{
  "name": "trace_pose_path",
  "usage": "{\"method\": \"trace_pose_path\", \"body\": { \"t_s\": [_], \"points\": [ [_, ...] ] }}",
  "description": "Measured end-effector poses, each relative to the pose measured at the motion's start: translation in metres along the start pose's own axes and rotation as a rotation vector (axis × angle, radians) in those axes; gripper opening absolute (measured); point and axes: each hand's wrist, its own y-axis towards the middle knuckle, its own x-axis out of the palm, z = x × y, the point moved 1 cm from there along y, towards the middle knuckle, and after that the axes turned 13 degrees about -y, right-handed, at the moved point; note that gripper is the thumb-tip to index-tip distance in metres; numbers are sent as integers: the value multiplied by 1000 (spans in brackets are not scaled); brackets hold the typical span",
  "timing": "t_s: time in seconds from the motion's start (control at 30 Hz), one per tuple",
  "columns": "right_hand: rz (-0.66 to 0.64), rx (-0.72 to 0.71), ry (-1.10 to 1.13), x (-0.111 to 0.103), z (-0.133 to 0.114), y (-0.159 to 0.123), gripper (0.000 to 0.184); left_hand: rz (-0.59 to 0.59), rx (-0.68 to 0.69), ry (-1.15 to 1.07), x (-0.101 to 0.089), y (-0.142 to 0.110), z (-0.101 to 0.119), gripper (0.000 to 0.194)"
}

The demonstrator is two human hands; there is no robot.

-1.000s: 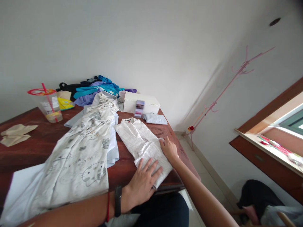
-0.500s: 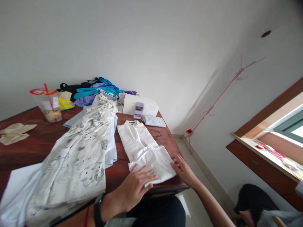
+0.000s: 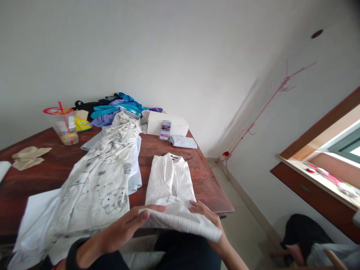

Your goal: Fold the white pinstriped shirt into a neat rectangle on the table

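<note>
A white striped shirt [image 3: 177, 182] lies folded at the table's front edge, collar pointing away from me, its near end lifted and hanging over the edge. My left hand [image 3: 126, 227] grips the near left corner of the shirt, thumb against the cloth and fingers stretched beneath or behind it. At the right side, my right hand [image 3: 208, 215] holds the shirt's near right part; its fingertips rest on the cloth, while the flap hides the thumb and part of the palm. To the left is a long white cartoon-print garment [image 3: 98, 187].
A plastic cup with a red straw [image 3: 66, 129] and brown paper [image 3: 29, 155] occupy the left of the wooden table [image 3: 208, 183]. Behind are a clothes heap [image 3: 120, 107], a white box [image 3: 176, 125] and a folded grey cloth [image 3: 183, 142]. A pink coat stand [image 3: 261, 114] leans into view right.
The shirt has been pulled toward me and straightened, its near end now over the edge. My hands have gone from lying on or beside it to holding its near corners.
</note>
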Motion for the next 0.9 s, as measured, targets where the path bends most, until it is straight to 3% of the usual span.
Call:
{"method": "trace_pose_path", "body": {
  "t_s": [0.13,0.23,0.33,0.4,0.5,0.6,0.67,0.77,0.9],
  "points": [
    [188,262,103,12,-9,12,50,131,122,1,5,6,-21,77],
    [229,410,119,19,-15,22,55,278,159,150,12,14,-34,79],
    [257,446,108,16,-20,35,55,463,201,206,13,28,-30,53],
    [284,449,96,10,-24,47,54,504,216,198,8,42,-18,42],
    [341,431,74,-1,-26,68,51,530,266,177,-9,70,-1,40],
    [390,417,53,-3,-22,94,49,518,293,124,-31,105,-3,45],
    [360,441,53,2,-12,112,47,537,186,73,-45,128,-16,41],
    [211,513,74,16,9,132,47,622,25,53,-56,149,-37,44],
    [164,541,55,28,25,141,45,651,81,97,-55,148,-43,54]
  ]
}}
